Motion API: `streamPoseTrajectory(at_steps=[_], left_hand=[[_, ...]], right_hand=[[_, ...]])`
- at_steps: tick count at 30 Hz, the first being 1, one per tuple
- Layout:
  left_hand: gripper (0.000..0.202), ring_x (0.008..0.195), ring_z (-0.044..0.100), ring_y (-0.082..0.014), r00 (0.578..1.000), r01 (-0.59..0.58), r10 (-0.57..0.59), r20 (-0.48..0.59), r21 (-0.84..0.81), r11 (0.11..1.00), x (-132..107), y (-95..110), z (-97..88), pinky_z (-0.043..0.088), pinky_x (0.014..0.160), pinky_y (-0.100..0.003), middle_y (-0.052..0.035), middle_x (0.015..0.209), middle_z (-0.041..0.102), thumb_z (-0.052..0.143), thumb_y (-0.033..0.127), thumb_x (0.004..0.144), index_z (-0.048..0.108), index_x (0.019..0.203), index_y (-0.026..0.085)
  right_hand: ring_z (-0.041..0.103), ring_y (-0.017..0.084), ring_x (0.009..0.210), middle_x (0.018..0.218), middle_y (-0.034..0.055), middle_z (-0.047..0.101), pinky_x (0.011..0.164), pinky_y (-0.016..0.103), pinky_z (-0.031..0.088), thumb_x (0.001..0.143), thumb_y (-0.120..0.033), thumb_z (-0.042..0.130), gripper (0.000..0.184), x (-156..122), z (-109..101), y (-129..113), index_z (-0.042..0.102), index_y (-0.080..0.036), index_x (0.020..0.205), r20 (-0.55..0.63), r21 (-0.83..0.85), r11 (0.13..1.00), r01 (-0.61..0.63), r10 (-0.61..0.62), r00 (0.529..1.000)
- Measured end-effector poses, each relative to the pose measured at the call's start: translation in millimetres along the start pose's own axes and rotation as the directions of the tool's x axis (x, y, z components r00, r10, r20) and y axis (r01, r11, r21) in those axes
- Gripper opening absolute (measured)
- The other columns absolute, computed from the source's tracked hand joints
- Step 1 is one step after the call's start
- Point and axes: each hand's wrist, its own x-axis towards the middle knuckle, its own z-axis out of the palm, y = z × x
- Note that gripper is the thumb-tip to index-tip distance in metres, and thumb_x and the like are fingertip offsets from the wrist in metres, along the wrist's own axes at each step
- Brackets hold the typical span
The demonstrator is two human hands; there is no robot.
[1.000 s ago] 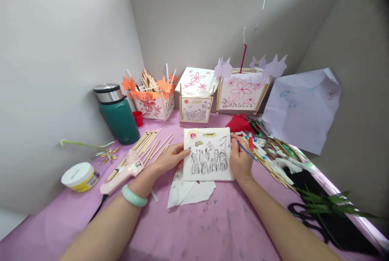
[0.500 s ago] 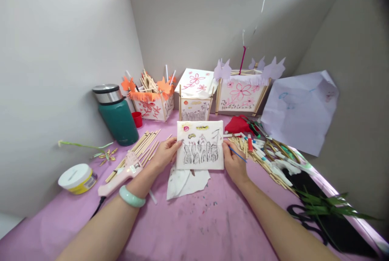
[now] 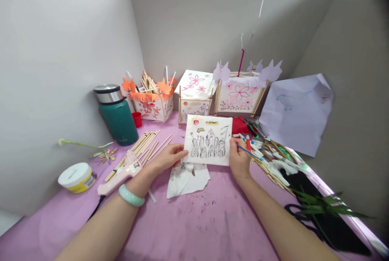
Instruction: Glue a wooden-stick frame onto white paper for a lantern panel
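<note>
Squarish flat white panel with black ink drawing [image 3: 208, 141]: in the head view, held up at the centre over the purple-covered desk [image 3: 182, 232], face toward the wearer; cannot tell whether its lower edge touches the desk.
Left hand [image 3: 170, 157]: thumb in front, fingers partly hidden behind, pinching the panel's left edge; pale green bangle [image 3: 131, 195] around the wrist.
Right hand [image 3: 240, 159]: gripping the panel's right edge, with a thin blue rod [image 3: 247, 151] sticking out past the fingers.
Torn white scrap [image 3: 188, 184]: on the desk, its far part covered by the panel.
Pale pink glue gun [image 3: 121, 178]: just beside the left forearm, its front end among slim wooden sticks [image 3: 148, 141].
Left edge: teal bottle with a steel cap [image 3: 118, 121] beside a small red cup [image 3: 137, 120]; a yellow tub with a white lid [image 3: 77, 178] sits nearer.
Back row: orange-fringed white box [image 3: 148, 109], small stick-framed white lantern [image 3: 194, 107], larger lilac-trimmed lantern [image 3: 238, 99].
In the way: the panel's top hides the small lantern's lower front and part of a red cloth [image 3: 243, 126].
Right side: gold-handled scissors [image 3: 269, 147] among strewn markers, a creased lilac sheet [image 3: 296, 113] behind; black-handled scissors [image 3: 299, 214] and long green leaves [image 3: 322, 204] nearer.
</note>
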Motion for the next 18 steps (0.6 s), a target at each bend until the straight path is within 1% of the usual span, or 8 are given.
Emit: streamPoseTrajectory(at_steps=[2, 4, 6, 9, 11, 13, 15, 18], left_hand=[[0.028, 0.040, 0.035, -0.0073, 1.000, 0.006, -0.006, 0.013, 0.029, 1.000, -0.7, -0.3, 0.1, 0.021, 0.041, -0.023, 0.0011, 0.051, 0.051, 0.060, 0.041, 0.082, 0.066, 0.086, 0.014], [0.030, 0.038, 0.034, -0.0075, 1.000, 0.022, -0.022, 0.004, 0.043, 0.999, -0.6, -0.5, 0.8, 0.019, 0.040, -0.023, 0.0017, 0.047, 0.049, 0.060, 0.043, 0.082, 0.066, 0.081, 0.014], [0.032, 0.037, 0.034, -0.0077, 0.999, 0.034, -0.033, -0.011, 0.037, 0.999, -0.1, -0.2, 1.8, 0.019, 0.039, -0.022, 0.0024, 0.045, 0.048, 0.060, 0.046, 0.081, 0.065, 0.080, 0.014], [0.034, 0.034, 0.034, -0.0079, 0.997, 0.053, -0.051, -0.057, 0.030, 0.998, 0.5, 0.9, 3.4, 0.019, 0.036, -0.022, 0.0038, 0.043, 0.047, 0.058, 0.050, 0.081, 0.063, 0.081, 0.016], [0.035, 0.032, 0.033, -0.0080, 0.994, 0.084, -0.079, -0.078, 0.066, 0.994, 0.5, 1.3, 3.9, 0.019, 0.035, -0.022, 0.0042, 0.041, 0.045, 0.057, 0.051, 0.082, 0.063, 0.079, 0.016], [0.037, 0.031, 0.033, -0.0083, 0.993, 0.111, -0.105, -0.058, 0.101, 0.989, 0.4, 0.7, 3.8, 0.020, 0.035, -0.022, 0.0034, 0.042, 0.047, 0.057, 0.052, 0.081, 0.063, 0.077, 0.016], [0.036, 0.033, 0.034, -0.0086, 0.994, 0.109, -0.106, -0.031, 0.109, 0.988, 0.6, -0.5, 3.5, 0.021, 0.035, -0.023, 0.0023, 0.045, 0.051, 0.058, 0.052, 0.080, 0.065, 0.078, 0.016], [0.034, 0.040, 0.037, -0.0090, 0.998, 0.049, -0.046, -0.039, 0.082, 0.995, 1.4, 0.0, 4.2, 0.024, 0.038, -0.023, 0.0001, 0.055, 0.058, 0.062, 0.048, 0.078, 0.068, 0.086, 0.016]], right_hand=[[0.059, 0.021, 0.082, 0.084, 0.0063, 0.067, 0.082, 0.039, 0.047, 0.087, -0.044, 0.046, 0.030, -0.9, 0.3, -1.1, 0.062, -0.018, 0.087, 0.024, 0.026, 1.000, 0.008, -0.008, 1.000], [0.059, 0.021, 0.084, 0.086, 0.0062, 0.066, 0.081, 0.038, 0.048, 0.088, -0.043, 0.045, 0.030, -3.0, 0.5, -3.8, 0.061, -0.018, 0.090, 0.060, 0.053, 0.999, 0.005, -0.008, 0.998], [0.059, 0.020, 0.083, 0.086, 0.0057, 0.066, 0.080, 0.037, 0.048, 0.089, -0.043, 0.044, 0.030, -5.1, 0.5, -6.8, 0.061, -0.018, 0.090, 0.081, 0.065, 0.998, 0.005, -0.010, 0.997], [0.058, 0.020, 0.083, 0.085, 0.0057, 0.065, 0.080, 0.036, 0.048, 0.089, -0.043, 0.043, 0.031, -6.1, 0.4, -8.9, 0.061, -0.018, 0.090, 0.065, 0.066, 0.998, 0.006, -0.011, 0.998], [0.058, 0.019, 0.083, 0.086, 0.0060, 0.065, 0.081, 0.036, 0.047, 0.089, -0.043, 0.043, 0.031, -5.7, 0.3, -8.4, 0.061, -0.018, 0.090, 0.057, 0.070, 0.998, -0.001, -0.003, 0.998], [0.058, 0.020, 0.085, 0.088, 0.0065, 0.066, 0.082, 0.037, 0.047, 0.089, -0.042, 0.043, 0.031, -5.0, 0.3, -7.2, 0.061, -0.017, 0.091, 0.056, 0.075, 0.997, -0.001, -0.004, 0.998], [0.058, 0.020, 0.086, 0.089, 0.0067, 0.066, 0.083, 0.037, 0.047, 0.089, -0.042, 0.043, 0.031, -4.4, 0.4, -6.3, 0.061, -0.017, 0.091, 0.054, 0.076, 0.997, 0.001, -0.005, 0.999], [0.059, 0.020, 0.086, 0.088, 0.0068, 0.066, 0.082, 0.036, 0.047, 0.090, -0.043, 0.043, 0.031, -4.0, 0.6, -5.5, 0.061, -0.017, 0.091, 0.051, 0.078, 0.997, -0.003, -0.001, 0.999]])
